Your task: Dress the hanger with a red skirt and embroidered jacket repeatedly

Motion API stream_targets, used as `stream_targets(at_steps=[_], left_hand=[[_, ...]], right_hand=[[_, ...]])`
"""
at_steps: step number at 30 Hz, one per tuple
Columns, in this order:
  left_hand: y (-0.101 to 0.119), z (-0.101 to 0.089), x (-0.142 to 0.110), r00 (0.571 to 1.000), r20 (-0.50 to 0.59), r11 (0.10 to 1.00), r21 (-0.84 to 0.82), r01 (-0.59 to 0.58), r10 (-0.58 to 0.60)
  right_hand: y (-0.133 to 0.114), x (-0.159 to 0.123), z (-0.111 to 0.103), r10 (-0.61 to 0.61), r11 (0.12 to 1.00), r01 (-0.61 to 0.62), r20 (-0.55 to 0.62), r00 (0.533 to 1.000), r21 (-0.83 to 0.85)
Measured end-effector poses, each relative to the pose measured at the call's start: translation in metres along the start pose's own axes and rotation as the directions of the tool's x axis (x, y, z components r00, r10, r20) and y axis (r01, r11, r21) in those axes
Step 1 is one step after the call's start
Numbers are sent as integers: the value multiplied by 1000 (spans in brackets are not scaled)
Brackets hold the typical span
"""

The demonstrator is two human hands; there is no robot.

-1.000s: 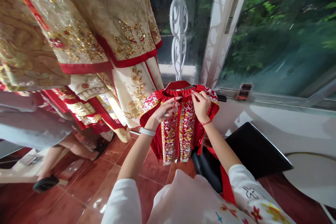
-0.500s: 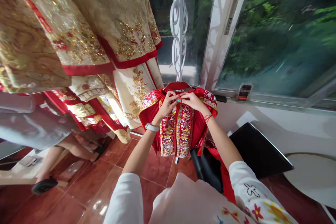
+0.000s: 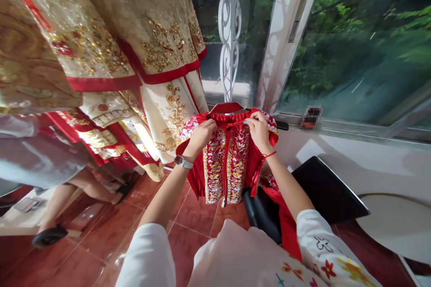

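Note:
A red garment with silver and gold embroidery down its front hangs from a red hanger in front of me. At its gathered neckline, a thin red cord runs to either side of a small knot at the middle. My right hand pinches the cord right of the knot. Left of it, my left hand is closed at the collar with the cord's other side at its fingertips; the exact grip is partly hidden.
Cream and gold embroidered garments hang close on the left. A white scrolled metal stand rises behind the hanger. A black panel leans at right beside a round white table. At far left a person's legs show.
My hands were together at the middle of the neckline. They have since moved apart, left and right, drawing the red cord out to both sides of the knot.

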State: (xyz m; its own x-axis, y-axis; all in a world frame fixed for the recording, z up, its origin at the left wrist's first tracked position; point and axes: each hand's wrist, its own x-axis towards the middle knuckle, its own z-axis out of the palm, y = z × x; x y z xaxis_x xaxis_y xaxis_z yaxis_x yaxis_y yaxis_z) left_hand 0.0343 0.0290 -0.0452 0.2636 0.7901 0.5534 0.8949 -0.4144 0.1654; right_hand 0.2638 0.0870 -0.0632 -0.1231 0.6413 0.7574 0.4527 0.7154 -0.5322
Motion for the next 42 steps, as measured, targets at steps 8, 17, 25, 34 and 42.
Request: stream_targets(at_steps=[8, 17, 25, 34, 42], left_hand=[[10, 20, -5, 966, 121, 418, -884, 210, -229], [7, -9, -24, 988, 36, 935, -318, 154, -150], [12, -12, -37, 986, 110, 973, -179, 143, -124], [-3, -5, -52, 979, 114, 867, -455, 202, -169], [-71, -33, -32, 894, -263, 794, -589, 149, -363]], right_hand=[[-6, -15, 10, 346, 542, -508, 372, 861, 670], [-17, -2, -50, 19, 979, -82, 318, 948, 186], [-21, -13, -52, 4, 995, 22, 266, 964, -95], [-12, -21, -58, 95, 995, -87, 156, 983, -53], [43, -8, -60, 43, 993, -46, -29, 999, -106]])
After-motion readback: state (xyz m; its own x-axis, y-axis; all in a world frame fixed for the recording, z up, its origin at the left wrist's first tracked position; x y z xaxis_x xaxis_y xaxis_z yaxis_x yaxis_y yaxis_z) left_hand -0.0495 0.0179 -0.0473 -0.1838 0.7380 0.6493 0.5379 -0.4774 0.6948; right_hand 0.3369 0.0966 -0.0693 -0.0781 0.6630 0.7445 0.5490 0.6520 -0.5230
